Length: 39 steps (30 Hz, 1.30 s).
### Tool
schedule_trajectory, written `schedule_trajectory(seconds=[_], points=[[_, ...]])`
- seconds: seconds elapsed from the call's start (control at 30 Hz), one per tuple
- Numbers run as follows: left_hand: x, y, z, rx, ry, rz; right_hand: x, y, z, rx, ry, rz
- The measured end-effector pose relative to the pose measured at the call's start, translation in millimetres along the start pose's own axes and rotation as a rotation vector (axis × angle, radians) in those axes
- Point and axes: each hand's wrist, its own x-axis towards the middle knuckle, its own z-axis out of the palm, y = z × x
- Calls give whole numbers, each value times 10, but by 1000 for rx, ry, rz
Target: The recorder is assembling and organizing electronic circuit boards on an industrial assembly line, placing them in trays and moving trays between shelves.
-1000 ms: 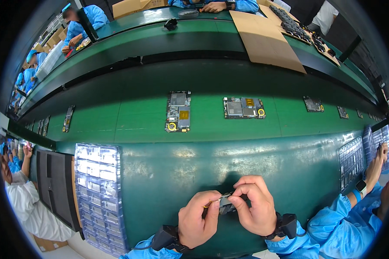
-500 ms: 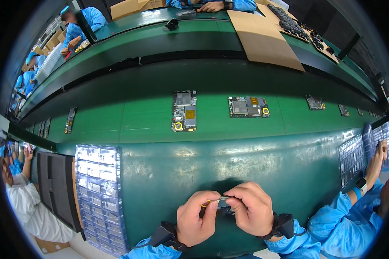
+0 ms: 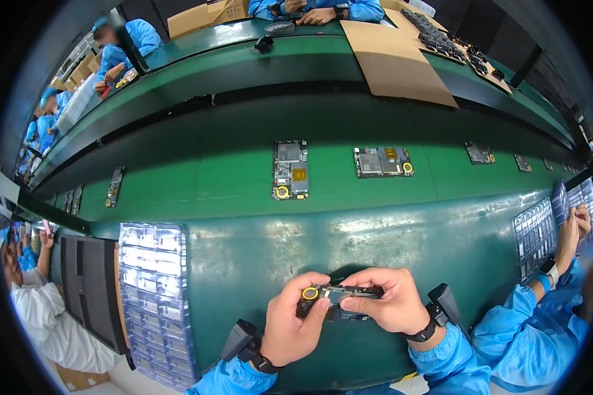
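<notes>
A dark circuit board [image 3: 336, 295] with a yellow ring at its left end is held level between my two hands, just above the green work surface. My left hand [image 3: 292, 324] pinches its left part, with the thumb on the front face near the ring. My right hand [image 3: 396, 304] grips the right end, thumb in front and fingers behind. The fingers hide both ends of the board in part. Beyond my hands, similar boards lie on the green conveyor belt: one upright [image 3: 290, 170] and one sideways [image 3: 383, 162].
Left of my hands stands a clear plastic tray [image 3: 155, 296] with many pockets, beside a black case [image 3: 89, 289]. At right, a co-worker's hand [image 3: 576, 222] is at other clear trays [image 3: 535, 234]. A brown cardboard sheet [image 3: 398, 66] overhangs the far ledge.
The board in my hands has tilted from nearly edge-on to show its face and yellow ring. My hands have shifted slightly. The co-worker's hand at right has moved a little.
</notes>
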Motion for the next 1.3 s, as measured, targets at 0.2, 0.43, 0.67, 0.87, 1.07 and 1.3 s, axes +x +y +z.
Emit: schedule_trajectory(seconds=[0.2,0.43,0.67,0.87,1.07,1.3], points=[[68,52,-16,-186,44,-16,87,39,-43,4,-22,-63],[103,-44,-56,-221,2,-25,78,77,-5,-189,79,-335],[283,-89,-281,-65,-99,-133,304,281,-107,124,109,-244],[553,-313,-521,-751,176,-262,513,519,-242,188,264,-264],[1176,-349,-833,-1012,429,-107,527,494,-220,6,271,-256],[2049,-797,-1192,-1058,781,84,625,557,-174,24,191,-275]])
